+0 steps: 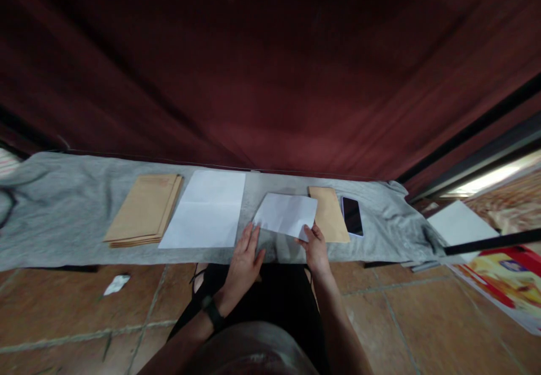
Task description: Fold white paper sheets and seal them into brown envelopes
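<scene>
Paper (289, 212) — right hand (316, 245) pinching it, left hand (245, 255) spread flat — blue label (512, 265) unreadable.

Passable over grey cloth (391, 223) right of phone (352, 216); obstructed left of phone by envelope (332, 217), white paper (286, 212) and right hand (315, 247); closed off beyond phone by dark red panel (338, 110).

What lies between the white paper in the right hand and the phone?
In the head view, a flat piece of brown paper lies between the white paper and the phone.
</scene>
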A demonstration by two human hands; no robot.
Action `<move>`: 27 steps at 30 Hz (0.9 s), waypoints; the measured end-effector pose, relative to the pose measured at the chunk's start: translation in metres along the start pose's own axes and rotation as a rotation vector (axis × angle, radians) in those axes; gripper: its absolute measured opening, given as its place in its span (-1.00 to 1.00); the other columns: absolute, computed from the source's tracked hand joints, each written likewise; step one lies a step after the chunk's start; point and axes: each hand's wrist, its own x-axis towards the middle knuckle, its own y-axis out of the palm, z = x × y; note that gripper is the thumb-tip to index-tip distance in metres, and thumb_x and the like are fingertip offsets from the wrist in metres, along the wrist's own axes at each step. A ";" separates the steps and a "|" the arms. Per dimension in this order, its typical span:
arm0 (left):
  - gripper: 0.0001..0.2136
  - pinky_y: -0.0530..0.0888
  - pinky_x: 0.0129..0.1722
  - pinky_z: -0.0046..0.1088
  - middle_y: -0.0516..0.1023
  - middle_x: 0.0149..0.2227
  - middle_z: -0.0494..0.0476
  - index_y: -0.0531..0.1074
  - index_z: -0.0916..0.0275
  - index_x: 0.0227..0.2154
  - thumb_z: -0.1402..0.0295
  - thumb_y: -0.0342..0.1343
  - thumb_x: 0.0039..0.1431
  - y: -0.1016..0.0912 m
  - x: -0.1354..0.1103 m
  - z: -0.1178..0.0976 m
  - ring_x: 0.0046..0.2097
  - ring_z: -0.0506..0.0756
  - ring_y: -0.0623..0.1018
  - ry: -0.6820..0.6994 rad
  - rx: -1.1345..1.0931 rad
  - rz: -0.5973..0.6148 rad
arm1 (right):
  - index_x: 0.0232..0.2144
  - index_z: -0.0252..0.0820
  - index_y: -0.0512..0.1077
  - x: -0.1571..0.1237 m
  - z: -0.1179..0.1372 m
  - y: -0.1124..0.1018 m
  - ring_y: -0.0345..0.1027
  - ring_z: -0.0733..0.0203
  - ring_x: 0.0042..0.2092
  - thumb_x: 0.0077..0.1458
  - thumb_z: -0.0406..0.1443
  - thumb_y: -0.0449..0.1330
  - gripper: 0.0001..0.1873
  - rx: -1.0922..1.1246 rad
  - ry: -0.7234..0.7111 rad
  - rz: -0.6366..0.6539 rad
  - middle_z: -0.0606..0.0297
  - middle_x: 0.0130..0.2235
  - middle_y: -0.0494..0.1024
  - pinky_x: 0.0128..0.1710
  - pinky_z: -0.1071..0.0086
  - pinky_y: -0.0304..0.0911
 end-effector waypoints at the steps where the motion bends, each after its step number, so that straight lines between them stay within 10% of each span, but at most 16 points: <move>1: -0.45 0.21 0.33 -0.05 0.07 0.41 0.28 0.07 0.20 0.36 0.25 -0.04 0.35 0.001 0.003 -0.001 0.41 0.24 0.12 -0.063 -0.095 -0.025 | -0.17 -0.08 0.40 -0.004 -0.001 0.002 0.48 0.15 -0.16 0.00 -0.03 0.22 -0.61 0.116 0.001 -0.015 0.28 -0.15 0.56 -0.32 0.31 0.49; 6: -0.48 0.50 0.10 -0.13 0.54 0.08 0.30 0.25 0.22 0.26 0.11 0.02 0.32 0.014 0.014 -0.009 0.07 0.19 0.57 -0.524 -0.728 0.080 | -0.22 -0.01 0.32 -0.029 -0.025 0.019 0.49 0.10 -0.05 0.05 -0.08 0.21 -0.72 0.294 0.060 0.001 0.29 -0.13 0.58 -0.10 0.11 0.49; 11: -0.53 0.56 -0.06 -0.24 0.60 -0.02 0.33 0.43 0.26 0.07 0.11 0.21 0.16 0.020 0.024 -0.026 -0.04 0.18 0.62 -0.800 -1.138 0.180 | -0.32 -0.02 0.29 -0.057 -0.053 0.037 0.53 0.11 -0.12 0.01 -0.12 0.25 -0.75 0.364 0.179 0.010 0.30 -0.21 0.59 0.03 0.01 0.44; 20: -0.56 0.52 -0.15 -0.28 0.65 -0.20 0.22 0.48 0.34 -0.08 0.26 0.19 -0.06 0.024 0.070 -0.025 -0.16 0.21 0.61 -0.607 -0.992 0.046 | -0.35 -0.07 0.33 -0.076 -0.053 0.044 0.53 0.08 -0.15 0.01 -0.15 0.30 -0.76 0.398 0.295 0.116 0.25 -0.22 0.58 0.00 -0.03 0.43; 27: -0.59 0.51 -0.32 -0.38 0.63 -0.35 0.10 0.53 0.32 -0.14 0.46 0.12 -0.16 0.008 0.088 -0.002 -0.33 0.13 0.58 -0.575 -0.851 0.170 | -0.25 -0.07 0.36 -0.069 -0.059 0.027 0.56 0.00 -0.11 0.10 -0.03 0.18 -0.71 0.356 0.251 0.051 0.18 -0.19 0.59 -0.01 -0.06 0.42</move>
